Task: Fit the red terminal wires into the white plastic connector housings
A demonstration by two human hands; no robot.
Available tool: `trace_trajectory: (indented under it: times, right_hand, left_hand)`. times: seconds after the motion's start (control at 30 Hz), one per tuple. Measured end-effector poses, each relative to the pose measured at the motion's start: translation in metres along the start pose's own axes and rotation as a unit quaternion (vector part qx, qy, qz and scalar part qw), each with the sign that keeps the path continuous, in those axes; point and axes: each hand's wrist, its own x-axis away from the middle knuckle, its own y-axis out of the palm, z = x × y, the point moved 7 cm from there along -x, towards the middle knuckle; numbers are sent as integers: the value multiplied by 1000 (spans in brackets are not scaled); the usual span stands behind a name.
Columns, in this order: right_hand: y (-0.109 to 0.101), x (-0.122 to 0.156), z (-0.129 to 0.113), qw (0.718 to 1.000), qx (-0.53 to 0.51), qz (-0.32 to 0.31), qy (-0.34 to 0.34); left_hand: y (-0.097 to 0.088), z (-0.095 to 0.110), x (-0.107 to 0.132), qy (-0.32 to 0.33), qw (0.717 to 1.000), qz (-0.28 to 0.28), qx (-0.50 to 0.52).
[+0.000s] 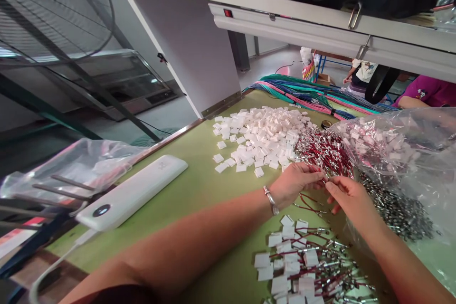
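My left hand (296,183) is closed in a pinch, with a bit of red wire (315,168) showing at its fingers. Fingertip to fingertip with it, my right hand (351,195) is pinched too; what it grips is too small to make out. Just beyond the hands lies a heap of short red wires (322,149) with metal ends. A few loose red wires (310,205) rest below my fingers. Nearer me are several white plastic housings with red wires attached (285,266). A large pile of loose white housings (265,135) spreads behind my left hand.
A clear plastic bag (434,152) and a heap of small dark metal parts (399,211) lie right. A white power bank (135,194) with a cable is left. Coloured wire bundles (285,86) cross the back, under a shelf (320,33). Other people sit beyond.
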Motion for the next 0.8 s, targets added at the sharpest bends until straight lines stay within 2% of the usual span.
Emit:
trace_trajectory:
  times: [0.13,0.3,0.37,0.4,0.43,0.47,0.5,0.53,0.6,0.63,0.67,0.7,0.73,0.8]
  right_hand:
    - [3,-1,-5,1000,4,21,5]
    - [6,-4,-4,1000,-11,-12,-15]
    - [-2,-6,-1,1000,-4,14,-16]
    - [-9,-7,0,999,3,42,-21]
    - [-17,-7,-1,997,11,75,-29]
    - [-23,-7,-1,994,14,103,-35]
    - [-26,-7,-1,992,10,117,-38]
    - [-26,-7,0,993,0,115,-34]
    - [-16,-7,3,998,-28,60,-12]
    - [-8,-6,5,999,-44,26,3]
    - [0,-5,8,998,-60,-2,18]
    - [7,-4,10,996,-76,-20,33]
    - [12,-3,12,994,-90,-30,46]
    - [18,-1,15,991,-115,-38,64]
  left_hand:
    - [-2,2,0,27,998,18,-54]
    - [4,0,0,20,996,-21,-87]
    - [4,1,3,9,985,-19,-174]
    - [4,4,5,20,969,-11,-247]
    - [4,11,8,55,941,-2,-334]
    - [7,21,12,118,898,4,-424]
    - [14,33,19,206,839,4,-503]
    - [25,43,28,305,767,-10,-565]
    - [44,49,47,464,615,-59,-635]
    - [49,47,53,504,555,-83,-657]
    - [52,44,55,519,511,-103,-677]
    - [52,39,53,515,483,-120,-697]
    - [52,35,50,499,468,-133,-717]
    - [50,26,43,456,460,-160,-745]
